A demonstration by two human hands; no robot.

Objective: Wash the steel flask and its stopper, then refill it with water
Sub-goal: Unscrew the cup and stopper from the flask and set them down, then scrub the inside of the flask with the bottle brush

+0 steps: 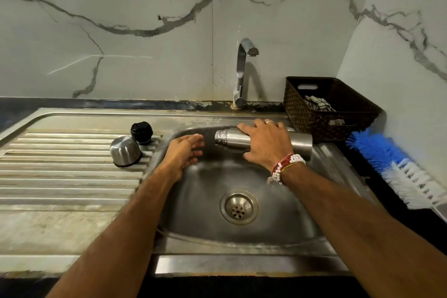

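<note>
On the left surface, the stopper (141, 132) is being left beside a steel cup (125, 151). The left grip (185, 152) is being held apart, empty. The steel flask (228, 139) is being clamped sideways over the sink (193, 213) by the right grip (266, 145); rigid, likely slippery, best held mid-body. No lettering is being shown.

Flask (229, 139) lies sideways across sink (266, 232), frame centre, right hand (266, 145) over it, left hand (186, 152) just left. Stopper (141, 131) behind cup (124, 151) on drainboard (60, 176), centre left. Basket (314, 116) and brush (391, 167) right.
</note>
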